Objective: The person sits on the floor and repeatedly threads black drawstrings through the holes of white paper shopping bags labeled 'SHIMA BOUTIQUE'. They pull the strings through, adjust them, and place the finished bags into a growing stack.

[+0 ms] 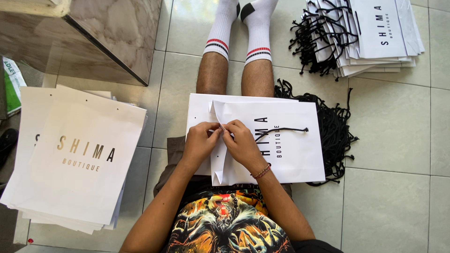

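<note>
On your lap lies a flat white paper bag (276,145), so both hands reach its top edge. Your left hand (199,143) and right hand (241,143) pinch together on the black cord handle (281,130); spare cords (335,131) wait just beside.

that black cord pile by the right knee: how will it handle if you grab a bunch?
The cord pile is probably floppy and light: its strands sprawl loosely on the tiles. It will likely snag, since the strands are tangled. One cord already lies limp across the bag.
</note>
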